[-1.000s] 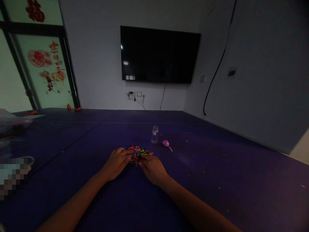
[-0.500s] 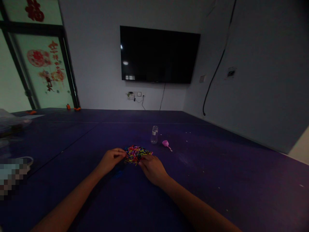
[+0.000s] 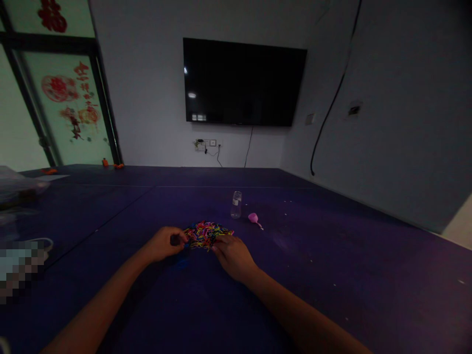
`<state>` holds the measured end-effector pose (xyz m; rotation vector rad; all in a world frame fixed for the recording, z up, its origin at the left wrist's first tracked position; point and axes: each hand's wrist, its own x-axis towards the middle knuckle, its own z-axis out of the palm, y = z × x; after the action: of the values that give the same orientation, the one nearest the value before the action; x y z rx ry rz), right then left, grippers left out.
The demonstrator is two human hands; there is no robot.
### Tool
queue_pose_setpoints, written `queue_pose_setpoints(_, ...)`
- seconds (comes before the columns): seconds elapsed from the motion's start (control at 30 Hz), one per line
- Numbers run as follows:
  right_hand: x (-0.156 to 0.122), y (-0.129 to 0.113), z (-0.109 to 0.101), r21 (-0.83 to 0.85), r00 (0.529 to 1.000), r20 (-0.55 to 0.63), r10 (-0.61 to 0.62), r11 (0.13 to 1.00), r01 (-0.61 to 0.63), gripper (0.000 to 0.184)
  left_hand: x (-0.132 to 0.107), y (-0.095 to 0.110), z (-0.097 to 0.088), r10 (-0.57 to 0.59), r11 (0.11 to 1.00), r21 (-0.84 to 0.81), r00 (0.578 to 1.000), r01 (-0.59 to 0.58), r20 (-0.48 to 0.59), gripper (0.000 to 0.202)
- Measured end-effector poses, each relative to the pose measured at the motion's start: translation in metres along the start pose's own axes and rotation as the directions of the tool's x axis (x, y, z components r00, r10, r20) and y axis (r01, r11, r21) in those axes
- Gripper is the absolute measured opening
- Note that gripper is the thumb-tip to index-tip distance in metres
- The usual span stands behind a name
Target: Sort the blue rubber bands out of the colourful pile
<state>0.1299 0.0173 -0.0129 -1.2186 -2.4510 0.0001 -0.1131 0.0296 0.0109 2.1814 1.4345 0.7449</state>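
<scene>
A pile of small rubber bands [image 3: 203,233] in many colours lies on the purple surface in front of me. At its left edge is my left hand [image 3: 168,243], the fingers curled with their tips together; what they pinch is too small to tell. My right hand [image 3: 233,255] rests against the pile's right side, fingers bent and pressed together, and anything in them is hidden. A few blue bands [image 3: 179,264] lie apart, just below my left hand. Beyond the pile stands a clear bottle [image 3: 236,205] without a lid, beside a pink scoop-like piece [image 3: 253,218] with a thin tail.
Small white specks dot the purple floor [image 3: 313,295] on the right. At the far left are a plastic bag [image 3: 18,189] and a blurred-out object [image 3: 18,265]. A television [image 3: 243,83] hangs on the back wall, and a black cable [image 3: 326,115] runs down the right wall.
My left hand has shifted slightly left along the pile's edge, its fingers curling more. My right hand stays in place.
</scene>
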Motion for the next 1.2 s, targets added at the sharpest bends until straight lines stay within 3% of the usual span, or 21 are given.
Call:
queue_pose_setpoints(0.23, 0.000, 0.001, 0.001, 0.017, 1.000, -0.016, 0.007, 1.000, -0.006, 0.034, -0.002, -0.002, 0.004, 0.044, 0.998, 0.029, 0.988, -0.049, 0.149, 0.015)
queue_pose_setpoints(0.3, 0.000, 0.002, 0.001, 0.021, 1.000, -0.016, 0.007, 1.000, -0.006, 0.034, -0.001, 0.000, 0.007, 0.044, 0.997, 0.055, 0.991, -0.051, 0.126, 0.019)
queue_pose_setpoints(0.5, 0.001, 0.003, 0.002, 0.009, 0.999, -0.045, 0.029, 1.000, -0.028, 0.035, 0.001, 0.007, 0.014, 0.088, 0.983, 0.173, 0.990, -0.068, -0.107, 0.043)
queue_pose_setpoints(0.77, 0.001, 0.007, 0.005, 0.014, 0.986, -0.149, 0.069, 0.998, -0.068, 0.033, 0.000, 0.002, 0.020, 0.105, 0.972, 0.223, 0.987, -0.076, -0.122, 0.053)
queue_pose_setpoints(1.0, 0.002, 0.008, 0.009, 0.071, 0.981, -0.180, 0.079, 0.995, -0.067, 0.030, 0.002, 0.001, 0.025, 0.415, 0.876, 0.326, 0.900, -0.356, -0.133, 0.038)
queue_pose_setpoints(1.2, 0.002, 0.007, 0.007, 0.073, 0.989, -0.134, 0.067, 0.996, -0.057, 0.033, -0.002, 0.010, 0.037, 0.395, 0.864, 0.363, 0.917, -0.349, -0.059, 0.034)
